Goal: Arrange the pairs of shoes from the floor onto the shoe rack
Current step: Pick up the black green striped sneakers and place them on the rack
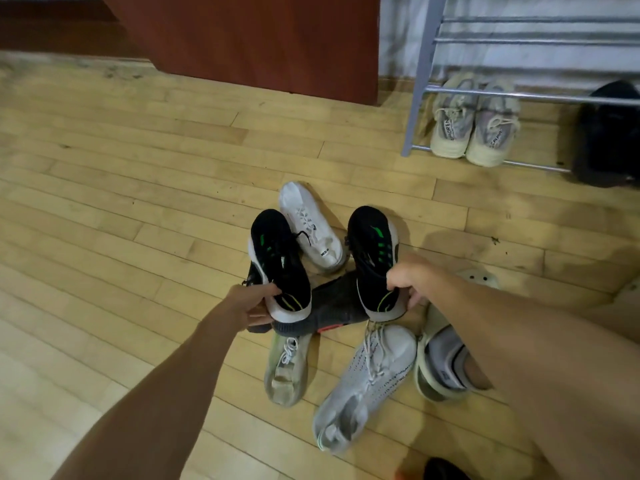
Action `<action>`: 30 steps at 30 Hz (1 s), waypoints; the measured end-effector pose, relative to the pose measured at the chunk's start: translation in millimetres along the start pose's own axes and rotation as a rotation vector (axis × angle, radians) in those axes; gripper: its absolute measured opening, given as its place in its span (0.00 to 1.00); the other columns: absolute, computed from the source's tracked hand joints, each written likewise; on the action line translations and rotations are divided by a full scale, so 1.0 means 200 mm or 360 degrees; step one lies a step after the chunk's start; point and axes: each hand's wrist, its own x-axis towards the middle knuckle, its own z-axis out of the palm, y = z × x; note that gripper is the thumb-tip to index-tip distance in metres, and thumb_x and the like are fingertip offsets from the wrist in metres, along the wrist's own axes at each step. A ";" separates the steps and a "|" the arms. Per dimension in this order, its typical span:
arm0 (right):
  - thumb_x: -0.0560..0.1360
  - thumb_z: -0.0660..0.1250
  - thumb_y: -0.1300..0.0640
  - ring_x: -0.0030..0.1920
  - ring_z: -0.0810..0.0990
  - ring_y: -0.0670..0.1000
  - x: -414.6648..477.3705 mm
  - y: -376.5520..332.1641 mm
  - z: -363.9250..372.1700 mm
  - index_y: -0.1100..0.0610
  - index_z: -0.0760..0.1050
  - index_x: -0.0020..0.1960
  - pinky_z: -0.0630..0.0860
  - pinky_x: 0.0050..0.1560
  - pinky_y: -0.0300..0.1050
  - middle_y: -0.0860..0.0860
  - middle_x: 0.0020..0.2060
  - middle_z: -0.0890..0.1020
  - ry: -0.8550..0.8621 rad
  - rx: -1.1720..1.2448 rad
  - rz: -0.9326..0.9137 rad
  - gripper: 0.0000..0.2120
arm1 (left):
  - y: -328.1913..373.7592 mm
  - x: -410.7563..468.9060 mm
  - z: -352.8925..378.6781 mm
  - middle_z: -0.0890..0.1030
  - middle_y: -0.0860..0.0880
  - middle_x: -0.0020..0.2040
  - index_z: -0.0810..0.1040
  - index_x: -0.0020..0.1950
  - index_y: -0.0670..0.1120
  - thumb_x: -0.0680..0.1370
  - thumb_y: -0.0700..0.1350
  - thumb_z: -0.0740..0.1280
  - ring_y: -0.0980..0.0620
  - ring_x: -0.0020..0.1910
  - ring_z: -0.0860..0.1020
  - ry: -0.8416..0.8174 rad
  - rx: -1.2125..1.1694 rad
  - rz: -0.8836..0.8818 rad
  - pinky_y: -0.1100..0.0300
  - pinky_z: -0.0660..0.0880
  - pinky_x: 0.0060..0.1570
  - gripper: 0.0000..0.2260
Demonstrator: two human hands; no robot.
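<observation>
Left hand (251, 303) is gripping the heel of one black shoe (277, 261); right hand (408, 275) is clamping its mate (372, 251). Four loose shoes are lying around the grips. Beyond, shoe rack (420, 74) is holding one pale pair (474, 123).

Pale wood plank floor (138, 188) fills the view, scuffed near the far edge. A reddish-brown panel (249, 39) stands at the back, white wall (398, 32) just beside it.

Light: dim, warm indoor.
Shadows: soft, right of the shoes on the floor (138, 209).
Blur: rack (526, 95) and frame edges soft.
Distortion: wide-angle, floorboards bend.
</observation>
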 end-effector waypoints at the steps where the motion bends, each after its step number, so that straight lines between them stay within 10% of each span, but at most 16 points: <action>1: 0.79 0.64 0.62 0.55 0.82 0.64 -0.01 0.00 -0.02 0.70 0.68 0.67 0.80 0.56 0.56 0.67 0.61 0.77 0.0021 -0.0033 -0.0003 0.20 | 0.03 -0.02 0.00 0.83 0.36 0.47 0.78 0.53 0.33 0.71 0.37 0.73 0.41 0.42 0.82 -0.0036 0.0016 0.0030 0.51 0.82 0.40 0.14; 7: 0.77 0.66 0.63 0.55 0.82 0.63 -0.17 -0.10 -0.20 0.69 0.72 0.63 0.80 0.57 0.56 0.66 0.58 0.79 0.0231 -0.0059 -0.0127 0.17 | 0.22 -0.19 0.07 0.81 0.38 0.45 0.78 0.49 0.34 0.73 0.34 0.71 0.43 0.41 0.81 -0.0290 -0.0268 0.0173 0.56 0.80 0.26 0.08; 25: 0.80 0.61 0.66 0.65 0.75 0.67 -0.86 0.16 -0.89 0.68 0.63 0.73 0.75 0.62 0.62 0.66 0.68 0.71 0.0479 0.0360 -0.0196 0.22 | 0.69 -0.87 0.43 0.83 0.40 0.47 0.78 0.54 0.33 0.72 0.37 0.73 0.42 0.41 0.83 -0.0620 0.0087 0.0807 0.53 0.82 0.41 0.13; 30: 0.78 0.63 0.66 0.55 0.81 0.68 -0.83 0.34 -1.07 0.69 0.68 0.67 0.80 0.53 0.60 0.65 0.55 0.77 0.0593 0.0484 -0.0159 0.18 | 0.80 -0.87 0.67 0.84 0.40 0.49 0.80 0.54 0.34 0.72 0.36 0.72 0.43 0.43 0.82 -0.0676 0.0205 0.0850 0.54 0.82 0.40 0.12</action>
